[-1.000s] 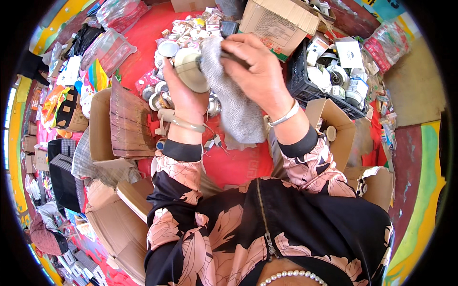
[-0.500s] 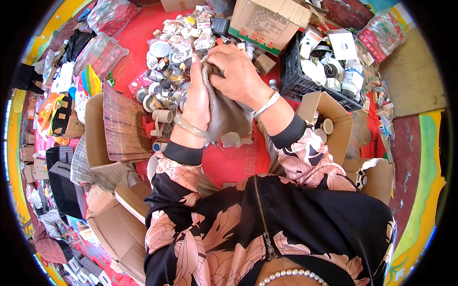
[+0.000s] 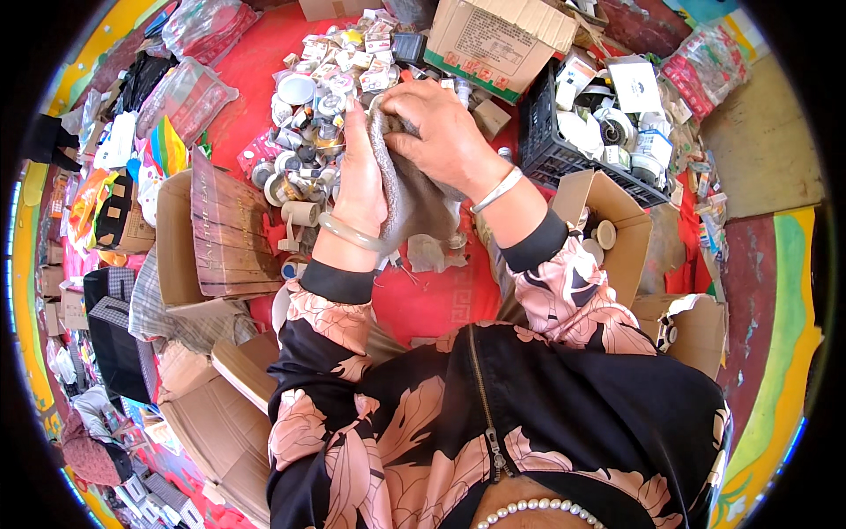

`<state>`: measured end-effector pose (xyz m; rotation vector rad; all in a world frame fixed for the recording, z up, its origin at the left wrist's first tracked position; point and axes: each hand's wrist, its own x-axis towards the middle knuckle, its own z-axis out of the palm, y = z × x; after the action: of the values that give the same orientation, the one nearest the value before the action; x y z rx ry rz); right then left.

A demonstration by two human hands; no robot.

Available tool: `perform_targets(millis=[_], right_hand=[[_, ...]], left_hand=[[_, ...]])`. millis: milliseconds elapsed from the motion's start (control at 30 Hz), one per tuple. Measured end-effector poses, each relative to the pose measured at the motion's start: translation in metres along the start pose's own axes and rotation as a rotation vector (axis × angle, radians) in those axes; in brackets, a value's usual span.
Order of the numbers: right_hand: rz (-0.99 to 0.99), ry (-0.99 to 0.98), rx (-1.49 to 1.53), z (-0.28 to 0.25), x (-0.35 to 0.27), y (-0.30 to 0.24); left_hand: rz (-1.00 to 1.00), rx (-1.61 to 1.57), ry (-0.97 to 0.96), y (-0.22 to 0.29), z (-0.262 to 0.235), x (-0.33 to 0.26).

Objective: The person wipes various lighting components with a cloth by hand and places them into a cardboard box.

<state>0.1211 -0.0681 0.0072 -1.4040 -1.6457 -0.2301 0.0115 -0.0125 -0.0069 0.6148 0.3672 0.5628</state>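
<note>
A grey-brown cloth (image 3: 416, 199) hangs bunched between my two hands, above a heap of small goods. My left hand (image 3: 362, 172) is upright along the cloth's left side, gripping it with the thumb pointing away from me. On the far side, my right hand (image 3: 443, 139) presses curled fingers into the upper fold of the cloth. Whether something is wrapped inside cannot be seen. The heap of small goods (image 3: 308, 137), with round lids, rolls and little boxes, lies just beyond and left of my hands on a red covering (image 3: 233, 119).
A black plastic crate (image 3: 564, 159) full of boxes and white round parts stands at the far right. Beside my right forearm is an open carton (image 3: 630, 234) with round pieces inside. To the left are another carton (image 3: 174, 238) and a cardboard box (image 3: 216, 423).
My right hand's fingers have shifted slightly along the cloth's upper fold. The cloth's edge has turned a little, and both hands keep hold of it.
</note>
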Motion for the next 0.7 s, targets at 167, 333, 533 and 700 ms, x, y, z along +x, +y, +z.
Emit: perform_targets(millis=[167, 333, 533, 700], right_hand=[[0.046, -0.019, -0.14, 0.006, -0.003, -0.006], [0.08, -0.116, -0.079, 0.004, -0.002, -0.002], [-0.108, 0.037, 0.052, -0.002, -0.001, 0.003], [0.205, 0.243, 0.437, -0.028, 0.01, -0.01]], left_hand=[[0.053, 0.045, 0.071, -0.005, 0.01, -0.005], [0.025, 0.074, 0.091, -0.006, 0.007, -0.005], [0.07, -0.15, 0.055, 0.0, -0.007, 0.006], [0.105, -0.232, 0.003, 0.02, -0.004, 0.005]])
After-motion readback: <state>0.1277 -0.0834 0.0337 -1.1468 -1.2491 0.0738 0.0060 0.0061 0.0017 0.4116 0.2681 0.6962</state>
